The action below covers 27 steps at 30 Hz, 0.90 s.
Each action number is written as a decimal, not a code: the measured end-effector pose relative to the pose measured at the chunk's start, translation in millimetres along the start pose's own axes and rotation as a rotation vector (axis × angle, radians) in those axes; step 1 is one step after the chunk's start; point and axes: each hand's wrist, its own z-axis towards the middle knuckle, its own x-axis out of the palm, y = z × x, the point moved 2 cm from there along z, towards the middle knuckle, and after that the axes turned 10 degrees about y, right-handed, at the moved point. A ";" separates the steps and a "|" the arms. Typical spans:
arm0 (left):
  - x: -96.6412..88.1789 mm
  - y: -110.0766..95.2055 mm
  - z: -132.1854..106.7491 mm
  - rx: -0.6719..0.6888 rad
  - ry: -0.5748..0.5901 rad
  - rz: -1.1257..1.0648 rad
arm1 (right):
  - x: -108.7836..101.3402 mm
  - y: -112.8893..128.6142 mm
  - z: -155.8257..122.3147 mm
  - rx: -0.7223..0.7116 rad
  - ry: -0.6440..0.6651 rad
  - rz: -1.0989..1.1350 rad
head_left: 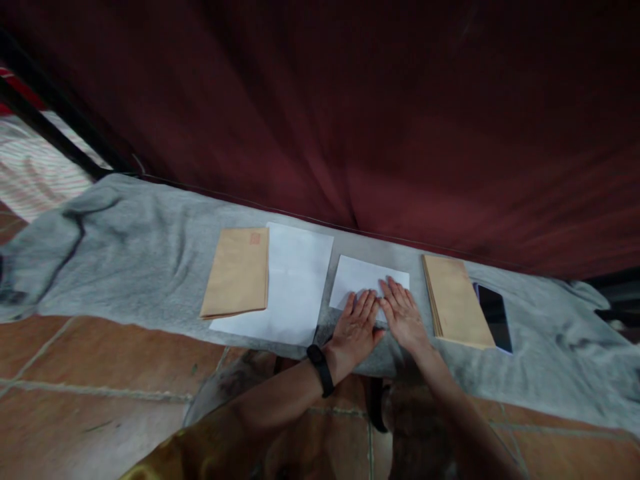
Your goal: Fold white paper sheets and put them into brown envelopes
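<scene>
**Now pressing the small white sheet flat**

Here both my hands lie palm down on the small white sheet [364,275], in the middle of the grey cloth [140,253] spread over the tiled floor [100,373]. My left hand [356,327], with the black wristband [321,370] behind it, covers the sheet's near left part. My right hand [403,313] is just beside it, thumbs nearly meeting, fingers stretched toward the far edge. Both hands are flat and wide, gripping nothing, only bearing down on the paper.

I judge this to be the smoothing step: the sheet looks shorter than the larger white sheet [295,280] to its left, so it may be folded, though I cannot see a crease under my palms.

A brown envelope [237,272] overlaps the larger sheet's left side. A stack of brown envelopes [455,300] lies to my right, touching a dark phone [494,317]. A dark red curtain [350,100] hangs behind.

Any next move with this sheet would call for even pressure from the middle outward, since the soft cloth gives underneath, and for pinching an edge cleanly without dragging the paper askew.
</scene>
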 end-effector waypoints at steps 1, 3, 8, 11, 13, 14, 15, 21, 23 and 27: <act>0.3 0.6 -0.8 0.003 -0.004 -0.005 | 0.5 -1.5 -0.7 0.010 -0.009 -0.015; 0.6 1.7 -2.3 0.010 -0.011 -0.010 | 1.5 -5.2 -2.6 0.037 -0.029 -0.038; -3.0 3.2 -4.8 0.011 -0.009 -0.006 | 5.2 -14.3 -9.2 0.098 -0.055 -0.051; -5.4 3.8 -5.3 0.011 -0.003 -0.010 | 6.4 -16.3 -12.2 0.108 -0.072 -0.044; -5.3 4.7 -5.8 0.017 -0.005 -0.017 | 5.8 -16.3 -13.4 0.120 -0.083 -0.040; -4.8 5.5 -6.2 0.020 -0.008 -0.021 | 5.2 -15.9 -13.7 0.126 -0.088 -0.038; -4.0 6.4 -6.9 0.021 -0.015 -0.023 | 4.3 -15.4 -14.1 0.129 -0.092 -0.036; 2.1 15.5 -13.1 -0.035 -0.107 -0.034 | -0.2 -13.6 -18.2 0.155 -0.118 -0.034; 4.5 18.5 -15.0 -0.056 -0.139 -0.030 | -1.1 -13.8 -19.7 0.158 -0.127 -0.041; 9.5 21.8 -16.4 -0.081 -0.178 0.005 | -8.4 -10.8 -17.5 0.158 -0.165 -0.009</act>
